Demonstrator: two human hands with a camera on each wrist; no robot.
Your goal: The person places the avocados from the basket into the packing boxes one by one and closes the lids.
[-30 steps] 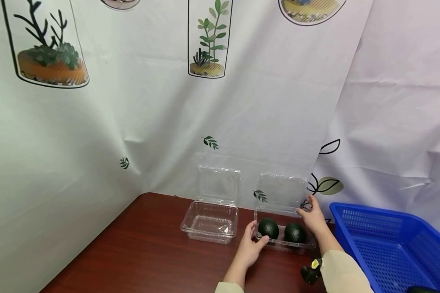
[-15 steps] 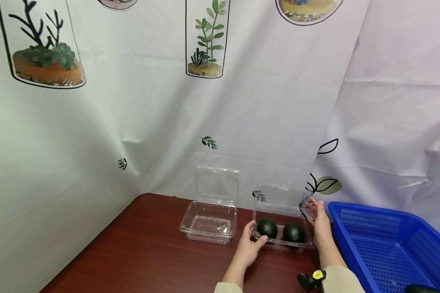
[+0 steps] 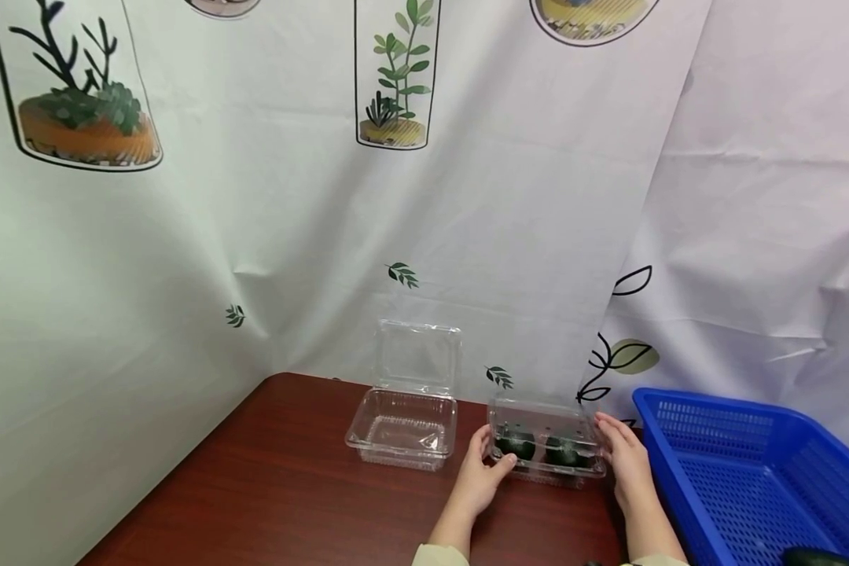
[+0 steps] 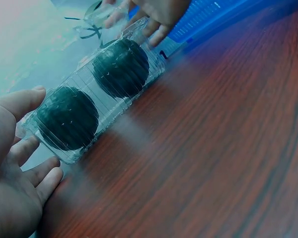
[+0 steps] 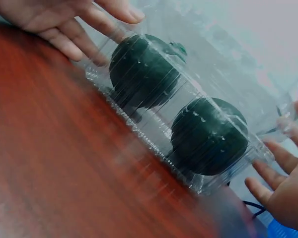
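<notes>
Two dark green, round avocado-like fruits [image 3: 515, 445] [image 5: 208, 136] sit side by side in a clear plastic clamshell container [image 3: 548, 473] on the table. Its lid [image 3: 538, 410] is folded down low over them, still raised somewhat at an angle. My left hand [image 3: 478, 477] holds the container's left end, thumb at the front rim and fingers along the side. At the opposite end, my right hand [image 3: 626, 460] touches the lid's side with its fingers extended. Both fruits show through the plastic in the wrist views.
A second clear clamshell container [image 3: 403, 428] stands to the left with its lid upright and nothing inside. At the right is a blue plastic basket [image 3: 707, 397] with a dark green item [image 3: 814, 556] at its near edge. A printed white cloth [image 3: 311, 236] hangs behind the brown table [image 3: 276, 487].
The lid has swung from upright down over the two fruits. My right hand has moved from the lid's upper corner down to the container's right side. My left hand stays in place.
</notes>
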